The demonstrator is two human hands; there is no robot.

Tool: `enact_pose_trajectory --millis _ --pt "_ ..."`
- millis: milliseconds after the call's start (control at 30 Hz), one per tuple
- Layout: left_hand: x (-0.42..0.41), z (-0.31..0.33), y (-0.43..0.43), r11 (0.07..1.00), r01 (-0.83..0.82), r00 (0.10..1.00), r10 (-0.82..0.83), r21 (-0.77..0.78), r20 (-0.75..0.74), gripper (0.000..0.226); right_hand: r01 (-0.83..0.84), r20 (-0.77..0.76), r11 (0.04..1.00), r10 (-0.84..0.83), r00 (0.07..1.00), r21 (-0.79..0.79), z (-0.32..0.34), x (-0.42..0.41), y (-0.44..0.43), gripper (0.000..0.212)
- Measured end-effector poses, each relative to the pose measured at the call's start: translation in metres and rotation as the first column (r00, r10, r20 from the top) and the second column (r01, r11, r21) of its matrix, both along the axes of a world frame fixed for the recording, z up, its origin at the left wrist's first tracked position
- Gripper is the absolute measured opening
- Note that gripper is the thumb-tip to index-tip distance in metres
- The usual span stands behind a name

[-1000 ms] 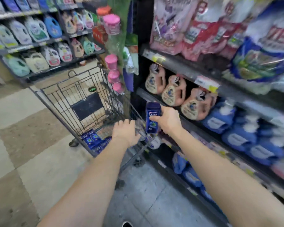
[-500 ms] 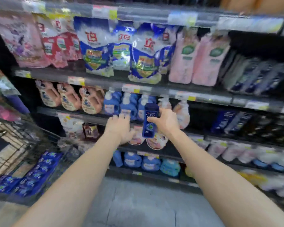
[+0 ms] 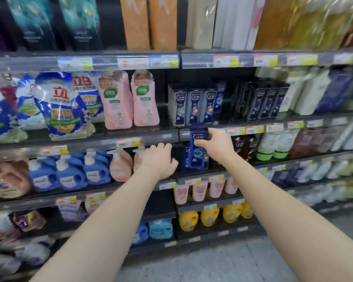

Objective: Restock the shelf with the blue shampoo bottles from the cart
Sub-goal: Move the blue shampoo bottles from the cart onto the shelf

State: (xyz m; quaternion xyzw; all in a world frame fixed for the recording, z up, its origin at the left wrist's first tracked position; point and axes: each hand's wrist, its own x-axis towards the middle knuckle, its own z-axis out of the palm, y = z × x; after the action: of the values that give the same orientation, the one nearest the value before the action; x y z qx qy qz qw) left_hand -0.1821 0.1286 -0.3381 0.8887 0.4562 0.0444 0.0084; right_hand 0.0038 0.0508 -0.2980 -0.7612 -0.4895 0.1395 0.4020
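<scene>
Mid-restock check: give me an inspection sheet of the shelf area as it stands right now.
Surface: shelf rail with price tags, stocked rows above and below it.
Job's things: blue shampoo bottle upright in the right hand; row of CLEAR bottles on the shelf above; cart not in view.
Clutter: pink pouches, blue pump bottles, yellow bottles.
Grippers: right hand grips the bottle; left hand holds nothing.
Cables: nothing seen.
Surroundings: grey floor.

To your left you have blue-and-white refill pouches beside two pink bottles; below them blue pump bottles, and yellow bottles lower right
</scene>
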Motion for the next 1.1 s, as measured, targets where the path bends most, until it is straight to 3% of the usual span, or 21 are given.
enact_pose_trajectory --millis 200,533,633,767,900,1100 --pt "0.089 0.02 0.04 0.994 0.063 0.997 -0.058 0.09 -0.053 0.052 0.052 0.006 0.997 -0.052 0.999 0.057 0.02 0.089 0.026 0.022" --pt "0.193 0.03 0.077 0.992 0.082 0.994 -0.076 0.094 -0.073 0.048 0.048 0.007 0.997 -0.049 0.999 0.068 0.042 0.192 0.097 0.023" --pt "0.211 0.03 0.08 0.995 0.052 0.996 -0.045 0.083 -0.082 0.049 0.072 0.032 0.997 -0.073 0.997 0.022 0.042 0.218 0.118 0.031" --pt "0.23 0.035 0.083 0.997 -0.003 0.997 0.009 0.083 -0.077 0.049 0.099 0.029 0.995 -0.098 0.995 -0.032 0.038 0.252 0.147 0.017" --pt "0.244 0.036 0.081 0.991 -0.108 0.989 0.115 0.081 -0.089 0.049 -0.019 0.033 0.998 0.022 0.999 -0.064 0.033 0.272 0.174 0.039" --pt "0.262 0.034 0.071 0.97 -0.235 0.968 0.239 0.063 -0.073 0.048 -0.089 0.094 0.995 0.092 0.991 -0.034 0.021 0.288 0.188 0.041"
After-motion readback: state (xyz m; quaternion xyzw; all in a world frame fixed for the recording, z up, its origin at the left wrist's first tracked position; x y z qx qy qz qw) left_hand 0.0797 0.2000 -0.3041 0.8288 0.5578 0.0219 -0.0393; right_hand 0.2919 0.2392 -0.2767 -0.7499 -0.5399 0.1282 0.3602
